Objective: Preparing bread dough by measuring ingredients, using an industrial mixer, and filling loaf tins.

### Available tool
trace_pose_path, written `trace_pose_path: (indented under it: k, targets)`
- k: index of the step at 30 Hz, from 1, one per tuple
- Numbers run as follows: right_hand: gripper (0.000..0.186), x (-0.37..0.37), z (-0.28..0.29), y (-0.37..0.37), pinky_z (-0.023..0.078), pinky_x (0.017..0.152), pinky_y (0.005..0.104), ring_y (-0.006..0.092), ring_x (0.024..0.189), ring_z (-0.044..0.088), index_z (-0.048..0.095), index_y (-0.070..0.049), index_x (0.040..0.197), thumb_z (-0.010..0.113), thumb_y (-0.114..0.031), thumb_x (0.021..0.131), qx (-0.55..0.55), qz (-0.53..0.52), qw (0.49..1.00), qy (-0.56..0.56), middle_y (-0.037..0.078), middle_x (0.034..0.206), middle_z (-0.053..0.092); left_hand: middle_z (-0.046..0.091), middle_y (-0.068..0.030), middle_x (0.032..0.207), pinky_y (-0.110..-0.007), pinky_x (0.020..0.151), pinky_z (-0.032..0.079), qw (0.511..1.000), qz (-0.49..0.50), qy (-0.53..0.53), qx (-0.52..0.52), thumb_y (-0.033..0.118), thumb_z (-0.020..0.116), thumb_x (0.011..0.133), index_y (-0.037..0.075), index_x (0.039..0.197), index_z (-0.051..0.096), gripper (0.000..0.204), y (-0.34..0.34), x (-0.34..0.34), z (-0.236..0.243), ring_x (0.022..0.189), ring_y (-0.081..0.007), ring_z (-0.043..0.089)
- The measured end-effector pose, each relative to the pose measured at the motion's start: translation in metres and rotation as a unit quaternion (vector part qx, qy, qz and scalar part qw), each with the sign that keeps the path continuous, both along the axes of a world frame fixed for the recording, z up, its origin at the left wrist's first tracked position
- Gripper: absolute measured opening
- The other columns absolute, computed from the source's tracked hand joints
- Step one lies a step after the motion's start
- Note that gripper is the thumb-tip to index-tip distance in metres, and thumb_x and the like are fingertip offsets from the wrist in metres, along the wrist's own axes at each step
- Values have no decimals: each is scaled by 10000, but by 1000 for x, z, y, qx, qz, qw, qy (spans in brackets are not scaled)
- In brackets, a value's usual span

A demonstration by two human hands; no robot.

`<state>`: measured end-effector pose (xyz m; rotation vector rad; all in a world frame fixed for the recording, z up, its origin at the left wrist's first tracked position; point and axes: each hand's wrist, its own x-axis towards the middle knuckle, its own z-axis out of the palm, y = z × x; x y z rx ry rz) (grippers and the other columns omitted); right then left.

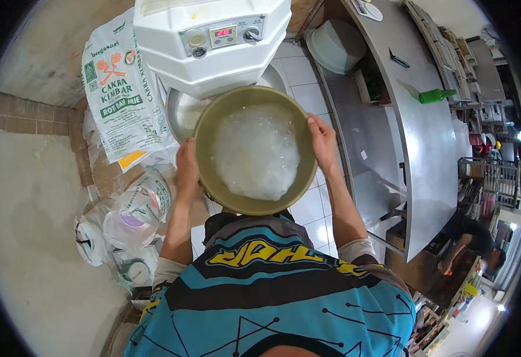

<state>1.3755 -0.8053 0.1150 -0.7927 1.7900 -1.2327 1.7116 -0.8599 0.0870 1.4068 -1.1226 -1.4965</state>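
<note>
I hold a round olive-green basin [208,172] in front of my chest, filled with clear ice chunks [256,152]. My left hand [187,169] grips its left rim and my right hand [322,141] grips its right rim. Just beyond the basin stands a white mixing machine [213,41] with a small control panel, and part of its steel bowl [180,113] shows under the basin's far edge.
A large white flour sack [121,89] leans at the left, with several tied plastic bags [126,223] on the floor below it. A long steel counter [427,137] runs along the right, bearing a green bottle [436,95]. Another person [477,241] bends at far right.
</note>
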Motion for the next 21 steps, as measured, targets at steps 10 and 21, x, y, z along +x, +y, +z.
trace_pose_path:
  k: [10,21]
  targets:
    - [343,-5,-24,7,483,791,259,113,873,595,629,14,1196,517,-224,977,-19,7,999,-31,51,992,676,617,-75,909,-317,782,459,984,-38,-126,-121,264,402,991,-31,993,604,357,4,2,-19,854,-172,576]
    - [342,-12,-14,1,480,800,255,117,875,599,632,14,1193,526,-226,973,15,36,999,-7,58,993,678,622,-91,972,-313,837,441,999,-20,-23,-23,284,430,976,-14,1017,626,359,6,7,-9,905,-173,570]
